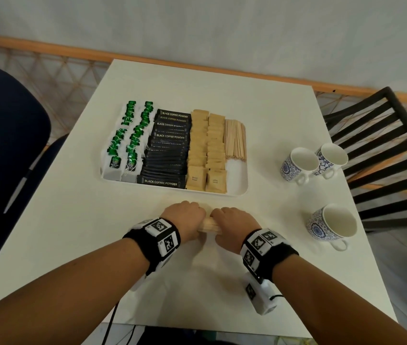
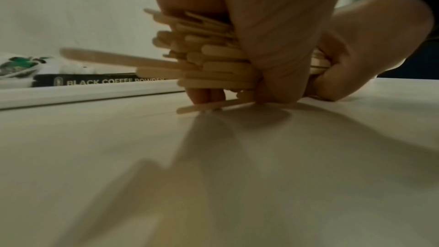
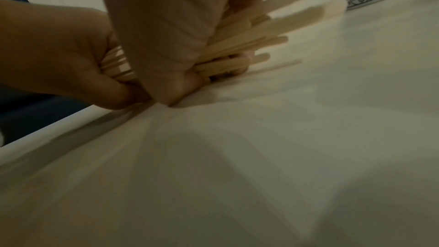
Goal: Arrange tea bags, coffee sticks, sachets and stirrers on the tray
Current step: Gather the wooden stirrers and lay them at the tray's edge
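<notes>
A bundle of wooden stirrers (image 1: 209,225) stands on the white table just in front of the tray (image 1: 237,192). My left hand (image 1: 185,215) grips its left end and my right hand (image 1: 234,221) its right end. Up close, the stirrers (image 2: 213,59) fan out unevenly past my left hand (image 2: 273,44), and one loose stirrer (image 2: 213,106) lies flat beneath. The right wrist view has my right hand (image 3: 166,35) wrapped round the stirrers (image 3: 249,35). On the tray lie green-tagged tea bags (image 1: 127,140), black coffee sticks (image 1: 167,150), brown sachets (image 1: 207,150) and more stirrers (image 1: 234,140).
Three blue-patterned white cups (image 1: 299,165) (image 1: 331,158) (image 1: 331,225) stand on the table's right side. A dark blue chair (image 1: 5,145) is at the left and a black slatted chair (image 1: 384,135) at the right. The tray's near right corner (image 1: 236,175) is bare.
</notes>
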Tool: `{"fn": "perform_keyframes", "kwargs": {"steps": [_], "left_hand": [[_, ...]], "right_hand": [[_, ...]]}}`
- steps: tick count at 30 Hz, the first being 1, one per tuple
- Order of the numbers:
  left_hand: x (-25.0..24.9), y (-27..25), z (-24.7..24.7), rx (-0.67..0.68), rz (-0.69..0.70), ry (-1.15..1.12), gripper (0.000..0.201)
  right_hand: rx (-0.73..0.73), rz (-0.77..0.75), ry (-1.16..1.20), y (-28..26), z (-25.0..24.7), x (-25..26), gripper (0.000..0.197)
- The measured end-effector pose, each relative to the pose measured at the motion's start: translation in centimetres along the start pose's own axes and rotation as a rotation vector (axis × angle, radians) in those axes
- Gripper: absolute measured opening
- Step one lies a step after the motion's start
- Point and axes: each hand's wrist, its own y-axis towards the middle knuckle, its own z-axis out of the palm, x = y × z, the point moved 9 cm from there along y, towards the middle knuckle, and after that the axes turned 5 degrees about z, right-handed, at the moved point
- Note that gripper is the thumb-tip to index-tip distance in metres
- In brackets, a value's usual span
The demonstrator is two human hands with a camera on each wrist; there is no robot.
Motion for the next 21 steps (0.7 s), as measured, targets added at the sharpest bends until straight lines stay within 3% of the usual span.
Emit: {"fn": "perform_keyframes", "kwargs": {"steps": [9, 12, 16, 18, 21], "left_hand": [[-0.5, 0.0, -0.4, -0.044, 0.079, -0.028, 0.034], [0.4, -0.3, -0.9, -0.101, 0.091, -0.169, 0.033], [1.9, -0.3, -0.8, -0.16, 0.111, -0.535, 0.027], [2.1, -0.5, -1.3, -0.235, 0.122, -0.706, 0.018], [2.5, -1.0, -1.9, -0.371, 0.147, -0.937, 0.013]], "right_hand": [[-0.052, -0.008, 0.017, -0.7, -1.6, 0.1, 0.03], [0.005, 0.009, -0.012, -1.2, -3.7, -0.8, 0.038], [0.067, 0.066, 0.087, -1.8, -7.8, -2.9, 0.059], [-0.038, 0.047, 0.174, -2.1, -10.4, -3.5, 0.064], [-0.344, -0.054, 0.445, -2.9, -13.6, -3.1, 0.058]]}}
